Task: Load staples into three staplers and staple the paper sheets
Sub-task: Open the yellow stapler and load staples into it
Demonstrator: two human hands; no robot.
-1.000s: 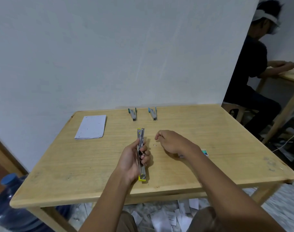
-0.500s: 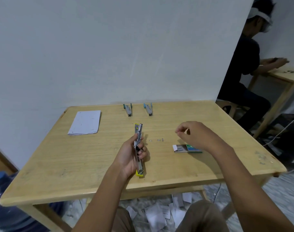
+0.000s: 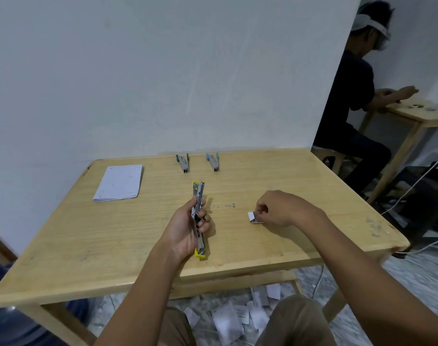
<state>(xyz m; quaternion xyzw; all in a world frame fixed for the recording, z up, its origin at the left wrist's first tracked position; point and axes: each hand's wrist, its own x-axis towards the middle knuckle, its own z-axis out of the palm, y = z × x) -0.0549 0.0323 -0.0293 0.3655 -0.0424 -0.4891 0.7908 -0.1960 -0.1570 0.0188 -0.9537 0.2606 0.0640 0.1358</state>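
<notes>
My left hand [image 3: 188,227] grips a yellow stapler [image 3: 199,216], swung fully open, just above the wooden table [image 3: 275,176]. To its right, my right hand [image 3: 279,208] has its fingertips curled onto the open end of a small staple box [image 3: 252,217] lying on the table. A few loose staple pieces [image 3: 228,205] lie between the two hands. Two more staplers, a green one [image 3: 183,163] and a blue one [image 3: 213,163], sit opened near the far edge. A stack of paper sheets [image 3: 120,182] lies at the far left.
A white wall stands right behind the table. Another person sits at a second table [image 3: 422,114] at the far right. Paper scraps [image 3: 234,318] litter the floor under the table, and a blue water jug [image 3: 3,318] stands at lower left.
My right hand left the loose staples, moved right and came down onto the staple box. My left hand kept hold of the yellow stapler.
</notes>
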